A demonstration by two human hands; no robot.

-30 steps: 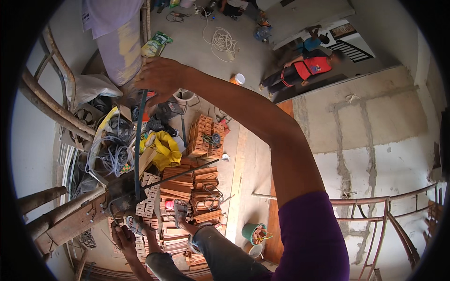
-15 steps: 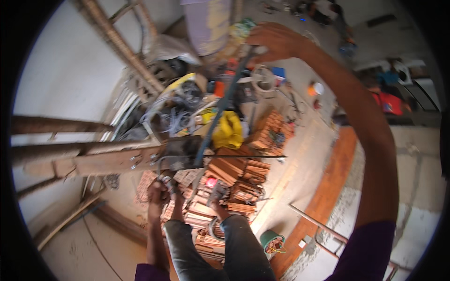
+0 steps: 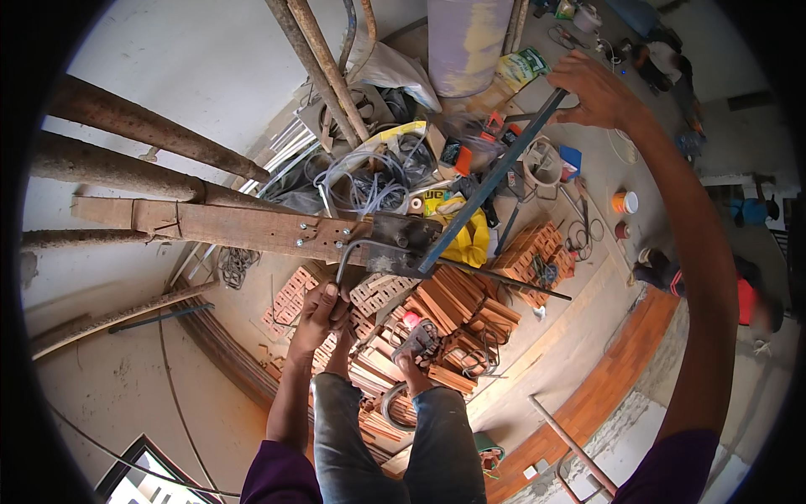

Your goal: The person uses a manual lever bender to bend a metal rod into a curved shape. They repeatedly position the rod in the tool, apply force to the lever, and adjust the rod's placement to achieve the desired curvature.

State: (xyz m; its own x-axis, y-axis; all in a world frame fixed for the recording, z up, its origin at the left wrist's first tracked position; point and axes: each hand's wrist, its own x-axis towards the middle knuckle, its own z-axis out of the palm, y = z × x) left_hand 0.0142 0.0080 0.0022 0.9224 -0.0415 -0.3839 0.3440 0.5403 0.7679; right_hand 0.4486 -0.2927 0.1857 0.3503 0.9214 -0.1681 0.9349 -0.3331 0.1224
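Faces down past a broad white wall [image 3: 185,67], with thick rusty-brown round poles [image 3: 159,132] slanting in from the left and a pile of reddish clay bricks [image 3: 449,294] around the feet. Has a long brown wooden plank [image 3: 243,233] reaching from the left to mid-view, below the poles.

Holds a long blue-grey metal bar [image 3: 495,181] aslant from upper right to lower left — lower end at the blocky black metal fixture [image 3: 403,228] on the plank's right end. Grips the bar's upper end with the right hand [image 3: 592,91], fingers curled over it, arm stretched in a wide bow.

Closes the left hand [image 3: 321,311] below the plank, with thumb and fingers pinched on the end of a bent grey metal rod [image 3: 359,245]. Traces the rod upward from the fingers, round a bend, then rightward along the fixture's near side to the foot of the bar. Cannot tell whether joined there to the thin dark straight rod [image 3: 520,286] sticking out rightward above the bricks.

Includes, smallest of all, silvery bolts [image 3: 341,244] in the plank just left of the fixture.
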